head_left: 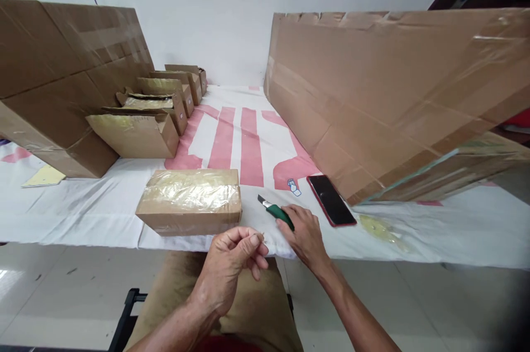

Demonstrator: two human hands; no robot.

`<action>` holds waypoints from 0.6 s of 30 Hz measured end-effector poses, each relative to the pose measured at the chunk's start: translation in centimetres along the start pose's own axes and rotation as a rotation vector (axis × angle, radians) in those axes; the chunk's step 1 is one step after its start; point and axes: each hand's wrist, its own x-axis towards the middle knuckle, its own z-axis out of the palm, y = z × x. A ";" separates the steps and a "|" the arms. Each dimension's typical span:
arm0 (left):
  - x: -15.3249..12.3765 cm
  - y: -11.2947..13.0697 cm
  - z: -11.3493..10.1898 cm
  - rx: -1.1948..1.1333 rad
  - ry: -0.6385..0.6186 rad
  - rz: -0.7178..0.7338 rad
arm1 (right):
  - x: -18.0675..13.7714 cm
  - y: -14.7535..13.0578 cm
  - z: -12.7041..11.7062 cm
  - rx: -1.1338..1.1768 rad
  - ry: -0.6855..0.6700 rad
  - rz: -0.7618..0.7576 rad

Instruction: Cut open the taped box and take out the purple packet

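A small cardboard box (pixel 190 200) sealed with clear tape lies near the table's front edge. My right hand (pixel 304 236) rests on the table just right of it, fingers closed round the green handle of a utility knife (pixel 275 210) whose blade points away to the left. My left hand (pixel 232 263) hovers in front of the table edge below the box, thumb and fingertips pinched together; whether anything is between them I cannot make out.
A dark phone with a red edge (pixel 331 200) lies right of the knife. A row of small open boxes (pixel 157 114) runs back on the left beside a large carton (pixel 49 75). Another large carton (pixel 397 98) stands on the right. Crumpled tape (pixel 381 229) lies near it.
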 end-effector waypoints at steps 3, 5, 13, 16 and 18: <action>0.2 -0.5 0.1 0.036 -0.006 0.009 | -1.3 -1.8 -3.1 0.483 -0.083 0.123; 0.2 -0.8 0.3 0.086 -0.027 0.024 | -2.2 -3.5 -5.5 0.747 -0.229 0.200; -0.7 -1.5 0.9 0.360 -0.099 0.098 | -3.4 -6.2 -7.7 0.921 -0.354 0.180; -1.0 -2.1 1.1 0.429 -0.118 0.077 | -4.1 -6.6 -7.5 0.833 -0.322 0.127; -1.1 -2.6 1.3 0.467 -0.119 0.051 | -4.9 -6.9 -7.7 0.800 -0.291 0.121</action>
